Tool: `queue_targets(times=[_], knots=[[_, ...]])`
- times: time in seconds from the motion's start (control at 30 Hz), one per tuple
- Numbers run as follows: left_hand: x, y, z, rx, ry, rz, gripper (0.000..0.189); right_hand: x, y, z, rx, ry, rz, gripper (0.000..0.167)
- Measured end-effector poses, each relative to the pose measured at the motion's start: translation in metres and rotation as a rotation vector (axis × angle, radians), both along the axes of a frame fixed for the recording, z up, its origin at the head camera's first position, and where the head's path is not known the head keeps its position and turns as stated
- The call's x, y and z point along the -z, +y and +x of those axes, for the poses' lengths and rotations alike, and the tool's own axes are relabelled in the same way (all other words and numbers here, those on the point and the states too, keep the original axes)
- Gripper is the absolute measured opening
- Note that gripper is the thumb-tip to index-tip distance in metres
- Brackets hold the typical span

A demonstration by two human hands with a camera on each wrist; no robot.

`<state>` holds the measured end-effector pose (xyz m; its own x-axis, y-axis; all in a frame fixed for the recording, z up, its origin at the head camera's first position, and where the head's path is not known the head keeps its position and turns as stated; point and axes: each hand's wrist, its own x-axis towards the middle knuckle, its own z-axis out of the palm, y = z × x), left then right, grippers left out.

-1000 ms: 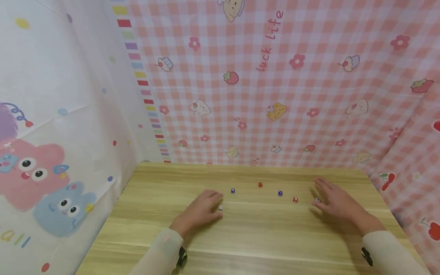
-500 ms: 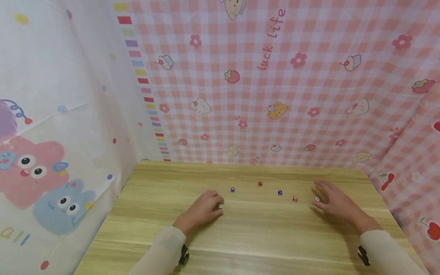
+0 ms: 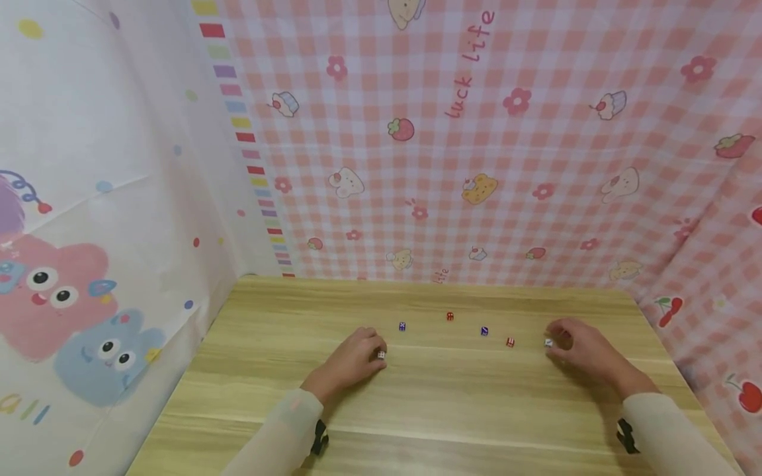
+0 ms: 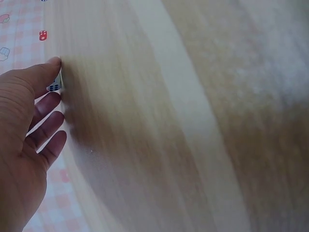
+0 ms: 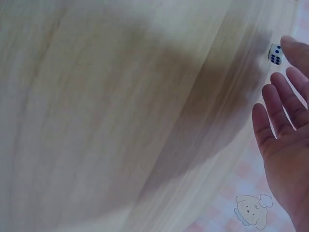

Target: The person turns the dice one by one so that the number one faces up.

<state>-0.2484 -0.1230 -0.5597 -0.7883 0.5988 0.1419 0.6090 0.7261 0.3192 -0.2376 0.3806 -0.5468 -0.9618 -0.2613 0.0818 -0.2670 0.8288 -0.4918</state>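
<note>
In the head view, my left hand [image 3: 354,357] is low over the wooden table with a white die [image 3: 381,355] between thumb and index finger. The left wrist view shows that die [image 4: 54,85] pinched there, partly covered by the thumb; the other fingers are bent loosely. My right hand [image 3: 586,348] has thumb and index finger on either side of another white die [image 3: 548,343]. Dark pips show on this die [image 5: 275,54] beside the thumb tip in the right wrist view, where the fingers are spread and loosely bent, not closed on it.
Between the hands lie a blue die [image 3: 402,326], a red die [image 3: 450,317], a second blue die [image 3: 485,331] and a second red die [image 3: 510,342]. The wooden table [image 3: 440,410] meets a pink checked cloth [image 3: 440,158] behind. A white printed cloth [image 3: 161,218] hangs on the left.
The left thumb and index finger have closed onto the white die. The right thumb and index finger have drawn closer around the other white die. The coloured dice stay put.
</note>
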Motion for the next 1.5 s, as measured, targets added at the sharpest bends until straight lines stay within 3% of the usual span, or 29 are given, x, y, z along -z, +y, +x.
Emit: queue_targets(times=[0.2,0.37,0.67,1.27,1.5], knots=[[-0.002,0.000,-0.002,0.003,0.008,0.011,0.012,0.001,-0.002,-0.004,-0.011,-0.006,0.008,0.019],[0.000,0.000,-0.002,-0.002,-0.015,0.025,0.012,0.005,-0.003,-0.004,-0.002,-0.012,0.014,0.013],[0.002,-0.001,-0.002,-0.026,-0.035,0.010,0.013,0.007,-0.005,-0.002,0.002,-0.005,0.020,0.011],[0.001,-0.001,0.002,-0.011,0.006,0.021,0.010,0.010,-0.004,-0.001,-0.009,0.060,0.016,0.010],[0.004,-0.002,0.000,-0.009,0.017,0.021,0.010,0.008,-0.007,-0.001,0.006,0.027,0.029,0.009]])
